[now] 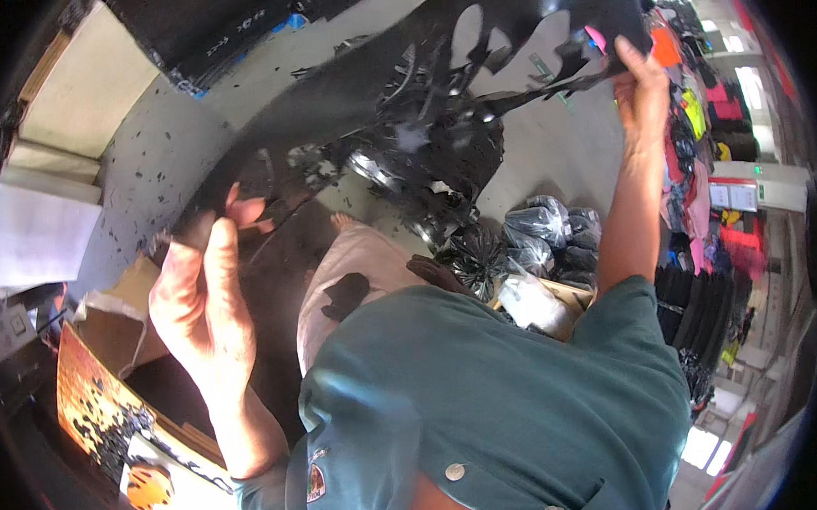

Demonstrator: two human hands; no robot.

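A wide, thin black sheet (pixel 328 90) with cut-out holes is stretched up in front of me between both hands. My left hand (pixel 205 300) is closed on its lower left edge, the thumb and fingers pinched together. At the upper right, my right hand (pixel 643 99) grips the sheet's other end, arm raised. Torn strips and a tangled clump of shiny black scraps (pixel 441 162) hang at the sheet's middle. Whether the clump is joined to the sheet or lies behind it, I cannot tell.
Black scraps litter the grey floor (pixel 153 143). Bagged black bundles (pixel 539 226) and a white plastic bag (pixel 534 301) sit to the right of my legs. An open cardboard box (pixel 124 313) and a scrap-covered board (pixel 95 383) stand left. Piled coloured goods (pixel 696 151) line the right.
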